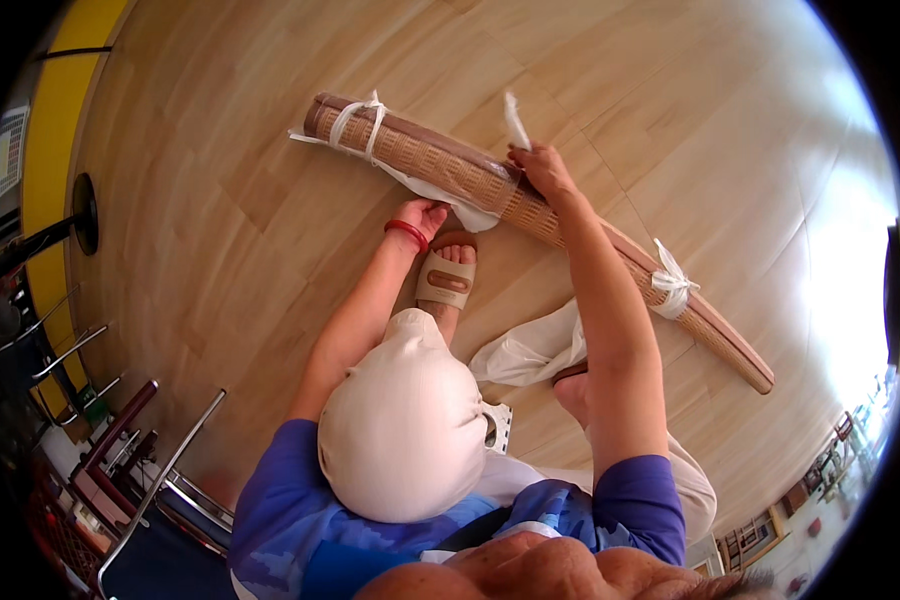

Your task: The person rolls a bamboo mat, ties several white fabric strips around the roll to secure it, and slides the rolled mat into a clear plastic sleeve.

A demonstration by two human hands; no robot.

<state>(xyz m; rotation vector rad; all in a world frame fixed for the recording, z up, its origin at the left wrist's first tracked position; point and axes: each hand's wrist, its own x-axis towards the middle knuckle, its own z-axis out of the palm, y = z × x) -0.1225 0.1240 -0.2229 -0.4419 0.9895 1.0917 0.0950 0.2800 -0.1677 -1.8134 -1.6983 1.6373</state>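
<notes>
Right hand (540,165) pinching white cloth tie (516,122), left hand (425,215) gripping its other end, rolled woven mat (450,165), wood floor (250,180)

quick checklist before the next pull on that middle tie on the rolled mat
1. Rolled mat lying flat on the wood floor: ok.
2. Right hand gripping the white strip end: ok.
3. Left hand on the strip beside the roll: ok.
4. End ties and knotted: ok.
5. Middle knot formed: cannot tell, hands cover it.
6. Sandalled foot clear of the roll: ok, close but apart.
</notes>
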